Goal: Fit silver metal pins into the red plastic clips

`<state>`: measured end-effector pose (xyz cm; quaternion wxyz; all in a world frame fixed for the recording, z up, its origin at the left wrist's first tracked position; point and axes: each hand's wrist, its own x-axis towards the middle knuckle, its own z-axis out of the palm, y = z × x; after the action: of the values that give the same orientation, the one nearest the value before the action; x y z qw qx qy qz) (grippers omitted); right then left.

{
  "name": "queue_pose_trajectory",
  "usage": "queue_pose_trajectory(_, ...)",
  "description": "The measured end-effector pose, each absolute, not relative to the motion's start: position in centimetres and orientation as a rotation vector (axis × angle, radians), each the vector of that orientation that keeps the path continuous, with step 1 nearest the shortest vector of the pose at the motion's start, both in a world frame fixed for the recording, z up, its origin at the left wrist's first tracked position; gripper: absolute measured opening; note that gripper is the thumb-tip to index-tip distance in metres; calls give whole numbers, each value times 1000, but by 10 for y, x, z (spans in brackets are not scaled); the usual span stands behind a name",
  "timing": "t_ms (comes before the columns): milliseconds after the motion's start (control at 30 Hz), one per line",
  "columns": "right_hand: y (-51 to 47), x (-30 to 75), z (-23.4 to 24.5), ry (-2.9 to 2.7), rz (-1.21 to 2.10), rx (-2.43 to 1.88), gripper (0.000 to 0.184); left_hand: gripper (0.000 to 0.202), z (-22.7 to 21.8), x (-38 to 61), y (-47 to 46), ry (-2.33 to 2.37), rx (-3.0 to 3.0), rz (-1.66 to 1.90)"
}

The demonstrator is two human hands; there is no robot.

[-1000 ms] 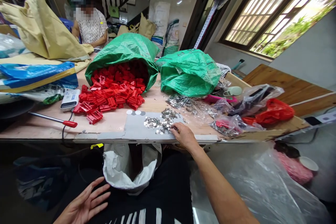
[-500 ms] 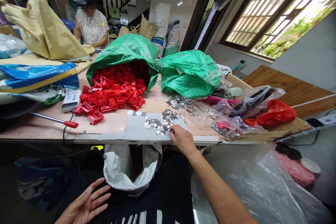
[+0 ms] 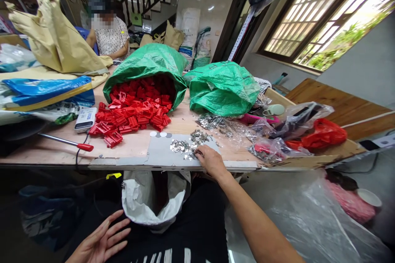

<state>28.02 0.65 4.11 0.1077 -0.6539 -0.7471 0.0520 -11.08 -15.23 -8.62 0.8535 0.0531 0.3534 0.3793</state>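
My right hand [image 3: 210, 160] rests on the near edge of the table, its fingertips in a small heap of shiny metal pieces [image 3: 185, 147] on a grey card [image 3: 160, 154]. Whether it pinches a piece I cannot tell. My left hand [image 3: 100, 241] lies open on my lap, palm up, holding nothing, just below a white bag [image 3: 148, 201] hanging under the table edge. Behind the card, red plastic parts [image 3: 129, 111] spill from a green sack [image 3: 148, 61] onto the wooden table [image 3: 55, 152].
A second green sack [image 3: 222, 86] lies right of the first. Clear bags with metal pieces [image 3: 234, 125] and a red bag [image 3: 324, 133] crowd the right side. A red-handled tool [image 3: 68, 143] and a white device [image 3: 85, 118] lie at left. A person [image 3: 108, 33] sits at the far end.
My right hand has slid slightly left along the table edge into the metal pieces. My left hand stays on my lap.
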Motion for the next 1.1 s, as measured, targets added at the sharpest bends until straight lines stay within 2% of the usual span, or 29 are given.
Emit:
queue_pose_trajectory(433, 15, 294, 46, -2149, 218, -1955, 9, 92, -91, -112, -149, 726, 57, 784)
queue_pose_trajectory(700, 27, 294, 41, -2147, 248, -1945, 23, 95, -91, -111, -150, 776, 42, 789)
queue_pose_trajectory(967, 24, 315, 44, -2112, 231, -1988, 12, 95, -95, -114, -149, 741, 43, 761)
queue_pose_trajectory(1100, 22, 321, 44, -2119, 235, -1963, 16, 95, -99, -114, -148, 741, 42, 756)
